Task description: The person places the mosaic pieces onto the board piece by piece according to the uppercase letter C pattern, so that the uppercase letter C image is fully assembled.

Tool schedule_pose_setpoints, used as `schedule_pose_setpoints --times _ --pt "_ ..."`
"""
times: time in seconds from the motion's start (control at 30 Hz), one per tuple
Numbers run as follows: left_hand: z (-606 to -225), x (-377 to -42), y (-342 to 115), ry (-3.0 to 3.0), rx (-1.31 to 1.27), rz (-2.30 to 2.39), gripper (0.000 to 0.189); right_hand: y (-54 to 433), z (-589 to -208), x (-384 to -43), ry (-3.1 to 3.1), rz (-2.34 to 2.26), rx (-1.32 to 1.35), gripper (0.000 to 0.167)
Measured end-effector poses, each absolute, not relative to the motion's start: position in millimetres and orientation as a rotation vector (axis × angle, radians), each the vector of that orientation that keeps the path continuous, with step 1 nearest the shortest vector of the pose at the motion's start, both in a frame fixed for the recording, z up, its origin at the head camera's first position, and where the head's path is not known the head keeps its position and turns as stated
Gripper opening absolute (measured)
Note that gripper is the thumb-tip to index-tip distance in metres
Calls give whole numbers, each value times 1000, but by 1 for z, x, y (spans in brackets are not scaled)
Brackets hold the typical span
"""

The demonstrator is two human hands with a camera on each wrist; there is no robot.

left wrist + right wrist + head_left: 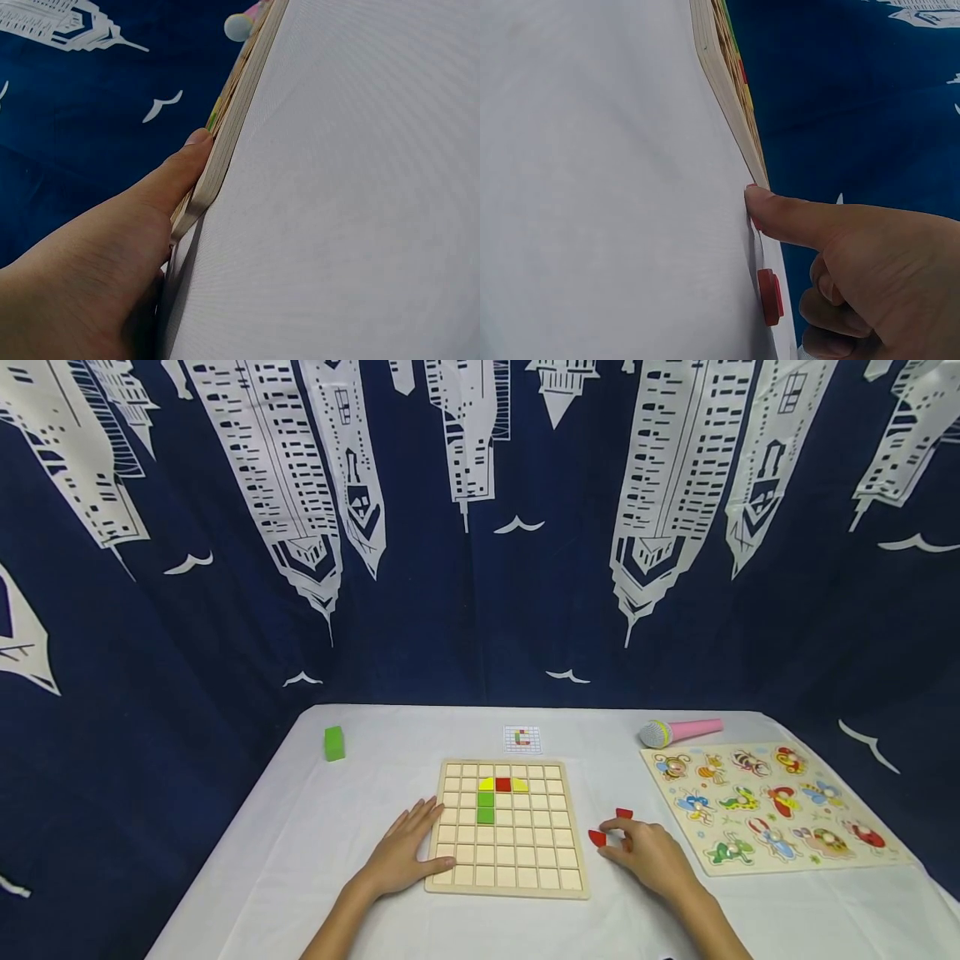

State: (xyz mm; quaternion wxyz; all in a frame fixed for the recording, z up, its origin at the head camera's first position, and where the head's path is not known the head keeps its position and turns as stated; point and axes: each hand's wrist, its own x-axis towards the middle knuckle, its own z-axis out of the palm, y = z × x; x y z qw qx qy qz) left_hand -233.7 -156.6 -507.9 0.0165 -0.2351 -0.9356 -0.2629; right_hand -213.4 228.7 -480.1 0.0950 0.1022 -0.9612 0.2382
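A wooden grid board [507, 892] lies flat in the middle of the white table. Set in its upper cells are two yellow pieces [520, 785] with a red square [503, 785] between them, and two green squares [486, 816] below the left one. My left hand [401, 852] rests along the board's left edge, fingers extended, its thumb on the rim. To the right of the board, my right hand [652, 858] pinches a red piece [596, 838] between thumb and index finger, low at the tabletop. Beside it lies another red piece [624, 813]. The right wrist view shows the thumb partly hiding the pinched piece.
A small printed grid card [522, 740] lies behind the board. Far left stands a green block [334, 743]. At the right are a pink toy microphone [696, 729] and an insect picture board [727, 856]. A dark blue patterned cloth [480, 610] hangs behind the table.
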Motion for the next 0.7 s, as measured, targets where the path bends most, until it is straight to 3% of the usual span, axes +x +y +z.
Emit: schedule_pose_setpoints --times 0.37,0.7 --pt "-508 -234 -156 -2904 -733 -830 91 227 -473 -217 -2785 729 357 23" --pt "-507 -233 -156 -2901 -735 -838 91 165 -458 -223 -2691 784 494 26"
